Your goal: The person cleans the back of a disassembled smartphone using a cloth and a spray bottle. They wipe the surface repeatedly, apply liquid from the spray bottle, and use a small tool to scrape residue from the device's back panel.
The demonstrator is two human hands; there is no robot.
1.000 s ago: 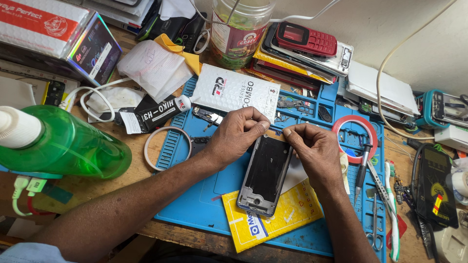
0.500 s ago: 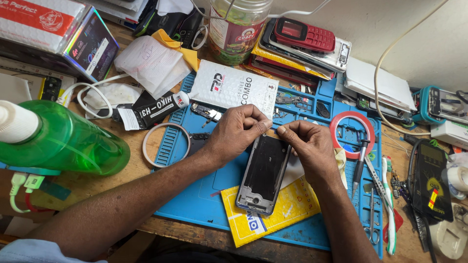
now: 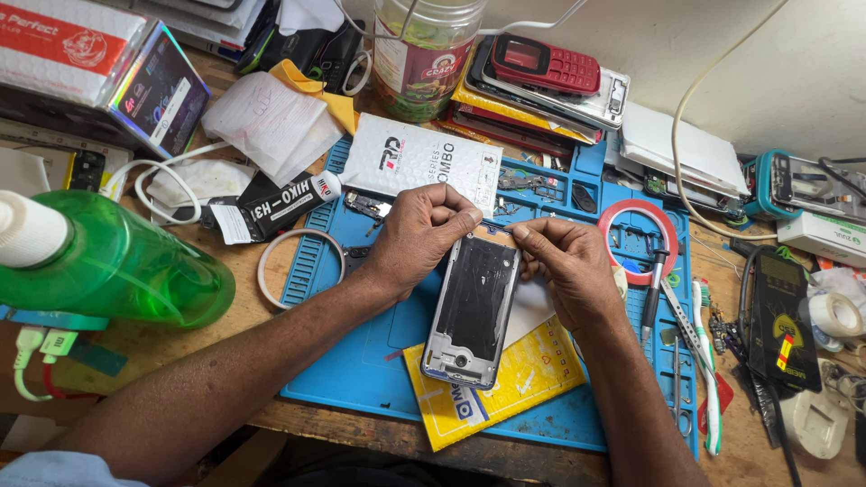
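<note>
From the head camera we are looking down at a phone frame (image 3: 473, 309) lying on a blue work mat (image 3: 361, 361), its lower end resting on a yellow packet (image 3: 514, 383). Our left hand (image 3: 417, 239) is curling over the frame's top left corner, fingertips pressed together and pinching at the upper edge. Our right hand (image 3: 568, 271) is sitting just beside it at the top right corner, its fingers also closing on that edge, so both hands are nearly touching above the frame. We cannot tell whether anything small is being held between the fingertips.

A white printed box (image 3: 419, 162) is lying just beyond our hands on the mat. A green bottle (image 3: 108, 266) is lying on its side at the left, well apart from the frame. A red tape ring (image 3: 642, 239) is sitting to the right, with a toothbrush (image 3: 708, 370) and tools near it. A red keypad phone (image 3: 546, 63) is resting on a stack at the back.
</note>
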